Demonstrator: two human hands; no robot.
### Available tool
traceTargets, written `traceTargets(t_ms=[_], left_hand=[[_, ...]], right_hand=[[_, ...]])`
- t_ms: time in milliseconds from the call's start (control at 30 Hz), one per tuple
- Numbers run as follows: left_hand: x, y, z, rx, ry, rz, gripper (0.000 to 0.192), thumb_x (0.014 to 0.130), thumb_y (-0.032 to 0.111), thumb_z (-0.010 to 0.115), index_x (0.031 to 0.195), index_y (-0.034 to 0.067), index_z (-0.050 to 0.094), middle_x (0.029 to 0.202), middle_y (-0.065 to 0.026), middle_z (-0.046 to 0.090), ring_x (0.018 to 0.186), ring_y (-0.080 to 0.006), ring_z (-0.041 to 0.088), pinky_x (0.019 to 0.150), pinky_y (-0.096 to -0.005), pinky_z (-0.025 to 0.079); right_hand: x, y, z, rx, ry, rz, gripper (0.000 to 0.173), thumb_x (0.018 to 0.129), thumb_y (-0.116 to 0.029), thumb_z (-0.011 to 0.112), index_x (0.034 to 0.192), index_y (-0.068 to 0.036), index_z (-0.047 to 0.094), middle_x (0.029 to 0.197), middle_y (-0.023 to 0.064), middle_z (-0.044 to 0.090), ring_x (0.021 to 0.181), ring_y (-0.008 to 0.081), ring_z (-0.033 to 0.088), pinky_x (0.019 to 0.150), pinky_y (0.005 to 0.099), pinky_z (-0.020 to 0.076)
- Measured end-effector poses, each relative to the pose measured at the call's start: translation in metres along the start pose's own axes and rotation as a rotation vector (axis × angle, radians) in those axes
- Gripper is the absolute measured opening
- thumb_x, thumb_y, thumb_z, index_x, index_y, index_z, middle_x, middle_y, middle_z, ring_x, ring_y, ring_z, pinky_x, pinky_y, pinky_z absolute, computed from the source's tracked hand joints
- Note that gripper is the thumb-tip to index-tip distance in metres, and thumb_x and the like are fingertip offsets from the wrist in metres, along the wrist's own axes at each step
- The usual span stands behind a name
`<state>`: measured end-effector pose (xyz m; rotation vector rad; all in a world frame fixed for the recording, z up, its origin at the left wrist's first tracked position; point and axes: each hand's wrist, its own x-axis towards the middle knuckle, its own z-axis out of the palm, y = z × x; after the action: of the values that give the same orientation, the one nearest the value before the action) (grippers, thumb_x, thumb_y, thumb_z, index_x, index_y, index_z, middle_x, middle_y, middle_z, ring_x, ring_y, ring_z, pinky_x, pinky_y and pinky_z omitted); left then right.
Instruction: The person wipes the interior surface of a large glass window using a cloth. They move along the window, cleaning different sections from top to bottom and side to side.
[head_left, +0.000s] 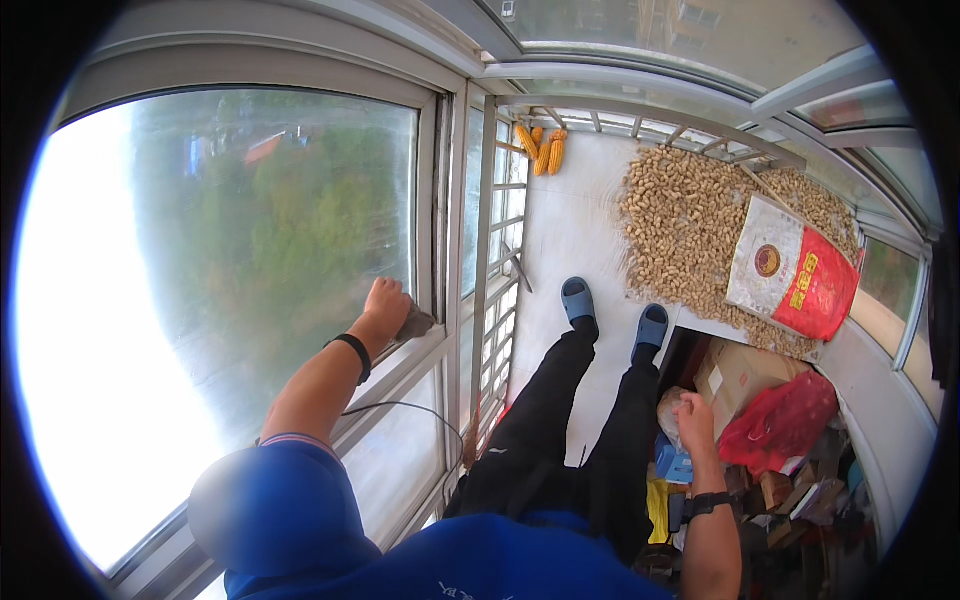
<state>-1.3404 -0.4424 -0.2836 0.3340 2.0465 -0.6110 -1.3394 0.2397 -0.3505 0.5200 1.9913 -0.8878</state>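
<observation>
My left hand (387, 306) grips a grey-brown cloth (415, 324) at the lower right corner of a sliding window. The cloth touches the pale window frame (426, 225), right beside the glass pane (300, 217). Streaks and haze mark the pane, and blurred greenery shows through it. My right hand (697, 421) hangs free at my other side, fingers loosely bent, with nothing visible in it. Below or beside that hand are a clear plastic bag (672, 409) and a cardboard box (739, 375).
Unshelled peanuts (682, 217) cover part of the floor, with a red and white sack (795, 266) on them. Several corn cobs (541, 152) lie in the far corner. Metal railing (504, 225) runs alongside. A red bag (780, 424) tops the clutter at right. A thin cable (405, 405) hangs beside me.
</observation>
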Motion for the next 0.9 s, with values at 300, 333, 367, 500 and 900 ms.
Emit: traceTargets(t_ms=[300,333,367,500,900], left_hand=[[0.125,-0.056,-0.041,-0.015,0.192,-0.164,0.014,0.09,0.024,0.063,0.096,0.017,0.074,0.108,-0.0072,0.068,0.11,-0.0262,0.061,0.094,-0.0412,0.045],[0.141,-0.066,-0.05,-0.023,0.199,-0.201,0.014,0.09,0.023,0.063,0.097,0.016,0.073,0.109,-0.0075,0.068,0.11,-0.0264,0.061,0.093,-0.0412,0.046],[0.155,-0.077,-0.06,0.019,0.235,-0.213,0.015,0.09,0.023,0.063,0.098,0.016,0.073,0.109,-0.0085,0.068,0.11,-0.0268,0.062,0.091,-0.0411,0.047],[0.196,-0.121,-0.107,0.044,0.33,-0.328,0.017,0.091,0.023,0.062,0.102,0.016,0.073,0.112,-0.0093,0.068,0.113,-0.0275,0.061,0.093,-0.0416,0.046],[0.212,-0.198,-0.195,0.09,0.508,-0.517,0.018,0.093,0.021,0.061,0.107,0.017,0.072,0.115,-0.0081,0.068,0.116,-0.0265,0.061,0.101,-0.0415,0.044]], right_hand=[[0.013,-0.001,0.033,-0.09,-0.045,-0.002,0.028,0.101,-0.011,0.048,0.12,0.001,0.065,0.089,0.0143,0.075,0.074,0.0187,0.071,0.071,0.033,0.0573],[0.015,0.002,0.04,-0.096,-0.051,-0.037,0.028,0.101,-0.01,0.047,0.12,0.001,0.065,0.089,0.0143,0.075,0.074,0.0187,0.071,0.071,0.0328,0.0573],[0.018,0.003,0.046,-0.093,-0.058,-0.023,0.028,0.101,-0.01,0.047,0.12,0.002,0.064,0.089,0.0144,0.076,0.074,0.0186,0.071,0.071,0.0327,0.0572],[0.024,0.01,0.058,-0.052,-0.077,0.003,0.027,0.102,-0.009,0.047,0.121,0.002,0.063,0.089,0.014,0.076,0.074,0.0183,0.071,0.071,0.0322,0.0571],[0.018,0.028,0.052,0.052,-0.067,0.125,0.027,0.102,-0.009,0.047,0.121,0.001,0.063,0.093,0.0152,0.076,0.075,0.018,0.07,0.072,0.0319,0.057]])
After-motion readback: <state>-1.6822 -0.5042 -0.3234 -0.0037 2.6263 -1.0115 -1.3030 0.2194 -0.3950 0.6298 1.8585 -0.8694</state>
